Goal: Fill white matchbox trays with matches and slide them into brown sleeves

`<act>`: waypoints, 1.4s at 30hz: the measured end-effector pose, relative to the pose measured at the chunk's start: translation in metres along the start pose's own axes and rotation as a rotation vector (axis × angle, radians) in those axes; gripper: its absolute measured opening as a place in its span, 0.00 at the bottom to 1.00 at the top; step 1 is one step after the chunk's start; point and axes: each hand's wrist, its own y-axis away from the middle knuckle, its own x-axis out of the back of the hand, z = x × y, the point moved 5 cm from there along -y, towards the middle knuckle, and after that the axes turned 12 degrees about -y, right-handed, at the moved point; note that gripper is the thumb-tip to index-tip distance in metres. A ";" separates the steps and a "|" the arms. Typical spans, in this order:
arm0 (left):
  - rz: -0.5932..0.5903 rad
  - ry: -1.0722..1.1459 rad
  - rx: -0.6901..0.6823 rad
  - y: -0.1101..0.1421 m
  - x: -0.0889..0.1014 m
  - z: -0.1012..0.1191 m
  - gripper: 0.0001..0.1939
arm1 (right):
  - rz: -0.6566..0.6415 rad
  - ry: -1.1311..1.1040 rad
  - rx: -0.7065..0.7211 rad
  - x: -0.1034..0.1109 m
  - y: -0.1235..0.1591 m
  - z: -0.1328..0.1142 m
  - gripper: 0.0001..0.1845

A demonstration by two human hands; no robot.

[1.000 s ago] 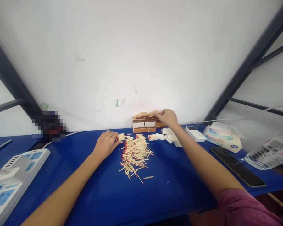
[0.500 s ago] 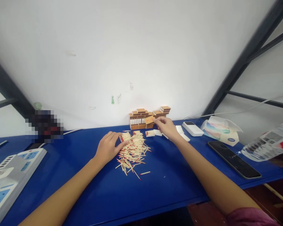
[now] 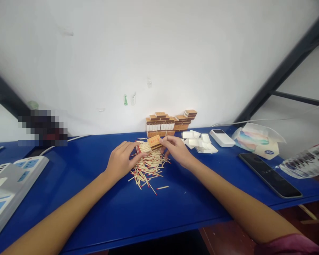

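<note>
Both my hands pinch above the match pile (image 3: 149,168), left hand (image 3: 118,161) on the filled tray (image 3: 143,147), right hand (image 3: 178,151) on the cover (image 3: 154,141), probably light, crushable card, best held gently by its edges.

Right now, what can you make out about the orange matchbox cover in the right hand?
The orange matchbox cover is small and boxy, looks like thin card, and has reddish characters on top and a darker brown side. It sits slightly tilted above the loose matches, its right end between the thumb and fingers of the right hand. Its left end meets the match-filled tray in the left hand; whether the tray has entered it, I can't tell.
</note>
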 end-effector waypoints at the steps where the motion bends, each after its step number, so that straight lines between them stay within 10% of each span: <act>1: 0.010 0.001 -0.003 0.000 0.000 0.000 0.16 | -0.010 0.002 -0.006 0.000 0.000 0.001 0.23; 18: 0.034 0.085 -0.061 -0.002 0.005 0.005 0.14 | -0.241 0.232 0.025 -0.004 0.009 -0.005 0.17; 29: 0.051 0.477 0.312 -0.002 0.004 0.002 0.17 | -0.329 0.025 -0.157 -0.013 0.010 0.003 0.21; 42: 0.129 0.412 0.045 -0.003 0.012 0.014 0.25 | -0.474 0.482 0.128 -0.026 0.029 -0.019 0.26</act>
